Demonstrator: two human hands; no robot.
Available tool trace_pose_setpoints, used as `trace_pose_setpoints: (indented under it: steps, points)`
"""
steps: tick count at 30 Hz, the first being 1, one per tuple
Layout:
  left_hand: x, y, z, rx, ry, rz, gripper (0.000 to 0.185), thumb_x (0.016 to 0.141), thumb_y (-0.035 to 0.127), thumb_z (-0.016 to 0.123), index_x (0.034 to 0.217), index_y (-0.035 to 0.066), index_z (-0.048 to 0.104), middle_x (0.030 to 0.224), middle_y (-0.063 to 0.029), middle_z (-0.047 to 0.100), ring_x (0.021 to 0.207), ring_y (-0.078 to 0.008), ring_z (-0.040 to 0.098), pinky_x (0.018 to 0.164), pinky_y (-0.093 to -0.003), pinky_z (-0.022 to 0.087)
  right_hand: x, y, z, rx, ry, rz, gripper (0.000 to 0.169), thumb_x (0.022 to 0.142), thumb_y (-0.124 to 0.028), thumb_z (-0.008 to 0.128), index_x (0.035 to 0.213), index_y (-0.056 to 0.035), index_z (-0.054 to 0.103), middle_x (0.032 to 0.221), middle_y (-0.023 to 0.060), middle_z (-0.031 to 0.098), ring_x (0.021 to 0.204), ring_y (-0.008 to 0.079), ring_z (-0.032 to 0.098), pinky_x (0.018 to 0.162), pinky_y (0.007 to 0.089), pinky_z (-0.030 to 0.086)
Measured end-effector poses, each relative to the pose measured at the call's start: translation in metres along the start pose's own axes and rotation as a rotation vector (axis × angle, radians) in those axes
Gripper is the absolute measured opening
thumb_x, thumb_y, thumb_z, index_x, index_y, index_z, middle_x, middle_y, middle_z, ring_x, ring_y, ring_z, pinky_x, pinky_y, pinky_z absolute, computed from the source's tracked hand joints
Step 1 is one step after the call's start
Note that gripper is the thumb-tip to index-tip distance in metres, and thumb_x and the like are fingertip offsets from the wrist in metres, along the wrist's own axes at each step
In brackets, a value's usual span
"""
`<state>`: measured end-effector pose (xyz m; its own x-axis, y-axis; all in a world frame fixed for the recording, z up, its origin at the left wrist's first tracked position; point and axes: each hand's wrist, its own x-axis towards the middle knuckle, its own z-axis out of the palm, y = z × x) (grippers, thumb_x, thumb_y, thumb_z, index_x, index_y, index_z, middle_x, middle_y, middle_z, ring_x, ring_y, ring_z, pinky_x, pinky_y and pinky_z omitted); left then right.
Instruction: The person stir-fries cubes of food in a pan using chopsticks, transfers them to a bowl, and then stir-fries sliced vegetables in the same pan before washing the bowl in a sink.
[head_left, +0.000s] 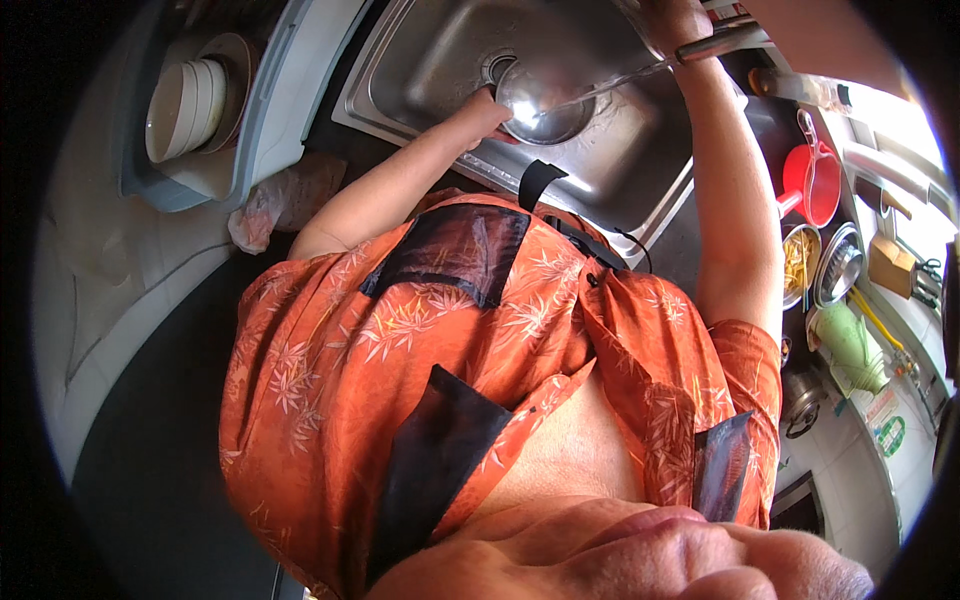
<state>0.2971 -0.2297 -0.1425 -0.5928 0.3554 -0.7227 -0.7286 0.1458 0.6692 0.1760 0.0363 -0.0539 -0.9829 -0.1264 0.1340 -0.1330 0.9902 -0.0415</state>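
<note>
My left hand (487, 120) grips the rim of a round stainless steel bowl (551, 112), which is tilted over the sink near the drain (499, 66). Water pours into the bowl from the metal faucet spout (720, 41) at the upper right. A blurred patch covers part of the bowl's far side. My right hand (675, 26) is at the top edge, beside and partly behind the spout; its fingers are cut off or hidden, so what it touches cannot be told. The stainless steel sink (637, 142) lies under both hands.
A grey plastic rack (259, 97) with stacked white bowls (184, 112) stands at the left, beside a plastic bag (259, 214). At the right are a red dipper (814, 184), a bowl of yellow strips (801, 266), metal bowls (840, 262), a knife block (892, 266) and a lidded pot (802, 401).
</note>
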Motion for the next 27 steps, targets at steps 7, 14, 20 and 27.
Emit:
trace_pose_setpoints:
  steps: [7,14,20,27]
  points:
    - [-0.001,-0.016,-0.01,0.97,0.331,0.615,0.025,0.083,0.007,0.054,0.107,0.002,0.05,0.097,-0.0222,0.06,0.09,-0.0397,0.059,0.074,-0.0449,0.049,-0.009,0.03,-0.006,0.044,-0.232,-0.056,0.024,0.083,-0.027,0.055,0.09,-0.0044,0.058,0.086,0.0095,0.061,0.078,0.0209,0.06,0.056,0.0417,0.048]
    - [-0.012,-0.009,0.005,1.101,0.202,0.993,0.023,0.089,0.009,0.052,0.112,0.006,0.051,0.101,-0.0169,0.06,0.093,-0.0374,0.058,0.079,-0.0431,0.049,-0.096,-0.002,-0.041,0.0,0.034,0.223,0.019,0.087,-0.02,0.055,0.075,-0.0085,0.063,0.06,0.0148,0.059,0.053,0.0276,0.057,0.055,0.0393,0.045]
    - [-0.011,0.021,0.047,0.985,0.137,1.034,0.021,0.09,0.008,0.052,0.111,0.008,0.052,0.104,-0.0148,0.061,0.093,-0.0344,0.06,0.078,-0.0394,0.05,-0.222,-0.01,-0.03,0.476,-0.42,0.25,0.028,0.073,-0.009,0.059,0.101,-0.0083,0.059,0.084,0.0169,0.065,0.083,0.0359,0.063,0.071,0.0459,0.05]
    - [-0.012,0.054,0.075,0.767,-0.054,0.782,0.028,0.082,0.005,0.056,0.11,0.004,0.058,0.096,-0.0103,0.066,0.088,-0.0197,0.062,0.078,-0.0321,0.048,-0.247,-0.029,-0.064,0.462,-0.077,0.446,0.028,0.079,-0.02,0.062,0.095,-0.0008,0.05,0.078,0.0206,0.063,0.081,0.0381,0.062,0.07,0.0464,0.049]
